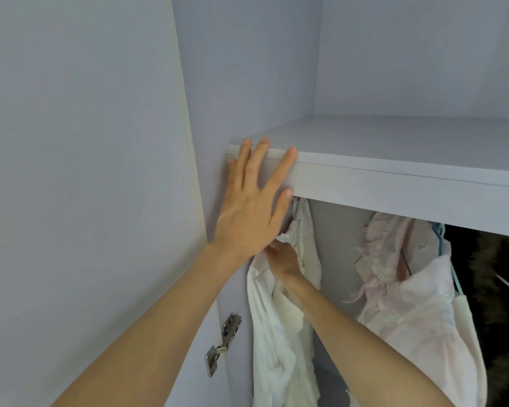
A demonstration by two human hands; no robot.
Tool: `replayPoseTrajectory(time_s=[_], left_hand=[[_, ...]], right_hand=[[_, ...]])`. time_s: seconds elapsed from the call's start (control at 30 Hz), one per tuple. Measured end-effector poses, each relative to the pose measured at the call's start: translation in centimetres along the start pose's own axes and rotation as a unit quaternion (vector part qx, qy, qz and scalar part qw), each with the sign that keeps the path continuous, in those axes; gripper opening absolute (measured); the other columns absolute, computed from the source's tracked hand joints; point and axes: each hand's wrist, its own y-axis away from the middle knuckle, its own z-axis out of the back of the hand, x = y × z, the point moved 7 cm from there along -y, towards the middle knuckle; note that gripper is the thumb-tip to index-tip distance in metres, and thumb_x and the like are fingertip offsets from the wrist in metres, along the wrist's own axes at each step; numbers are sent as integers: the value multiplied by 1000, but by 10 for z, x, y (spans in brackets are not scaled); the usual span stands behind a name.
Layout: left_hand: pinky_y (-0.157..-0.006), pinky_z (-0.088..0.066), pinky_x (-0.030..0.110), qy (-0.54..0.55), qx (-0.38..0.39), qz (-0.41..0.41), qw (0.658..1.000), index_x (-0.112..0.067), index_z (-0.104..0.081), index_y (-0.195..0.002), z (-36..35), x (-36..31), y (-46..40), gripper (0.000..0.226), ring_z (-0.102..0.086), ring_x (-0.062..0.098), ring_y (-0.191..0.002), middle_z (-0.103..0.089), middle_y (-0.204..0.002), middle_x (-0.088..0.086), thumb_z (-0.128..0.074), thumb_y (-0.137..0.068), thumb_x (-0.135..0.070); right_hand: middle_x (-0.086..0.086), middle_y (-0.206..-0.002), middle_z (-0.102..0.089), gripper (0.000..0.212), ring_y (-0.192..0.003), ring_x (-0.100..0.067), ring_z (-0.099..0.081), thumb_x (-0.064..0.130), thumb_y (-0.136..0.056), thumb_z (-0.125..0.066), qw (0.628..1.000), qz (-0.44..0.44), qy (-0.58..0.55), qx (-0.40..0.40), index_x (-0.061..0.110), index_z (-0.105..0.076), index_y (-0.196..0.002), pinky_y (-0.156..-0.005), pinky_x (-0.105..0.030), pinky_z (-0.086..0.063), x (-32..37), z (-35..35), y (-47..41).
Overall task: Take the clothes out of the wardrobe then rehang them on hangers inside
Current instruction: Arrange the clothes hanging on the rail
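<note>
Under shelf (394, 183), centre frame: left hand (247, 218) flat, released, braced on shelf edge; right hand (282, 257) grasping white garment (276, 342). Pink dress (417, 312) hangs right. Clothes not yet out.

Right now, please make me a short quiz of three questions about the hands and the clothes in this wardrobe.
1. True or false: the left hand lies flat on the shelf edge.
2. Which garment does the right hand hold? A) white garment B) pink dress C) dark furry coat
3. What metal part sits on the door?

Key: 1 true; 2 A; 3 a hinge.
</note>
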Motion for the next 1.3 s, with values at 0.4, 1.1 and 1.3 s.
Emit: replayPoseTrajectory(time_s=[0.4, 1.1, 1.3], left_hand=[[-115, -9, 49, -15, 38, 2, 999, -22, -14, -147, -16, -6, 54, 58, -2, 35, -142, -7, -155, 16, -41, -96, -24], [-92, -45, 31, 110, 535, 323, 773, -25, -36, -134, -259, -129, 750, 49, -55, 26, -118, -56, -130, 8, -39, -85, -28], [-112, -19, 26, 86, 581, 337, 736, -17, -11, -148, -344, -116, 897, 56, -17, 18, -142, -15, -155, 2, -37, -99, -26]], right_hand=[[3, -156, -13, 56, -143, -11, -12, 35, -100, -33, 993, 87, 19, 78, 20, -11, -149, -116, -28, -13, -29, -4, 64], [2, -151, -27, 52, -137, -12, -28, 24, -99, -39, 937, -176, 154, 260, 19, -19, -147, -105, -16, -21, -563, -163, 340], [-5, -153, -24, 54, -140, -14, -25, 23, -99, -41, 925, -209, 171, 269, 9, -18, -146, -107, -16, -17, -717, -254, 357]])
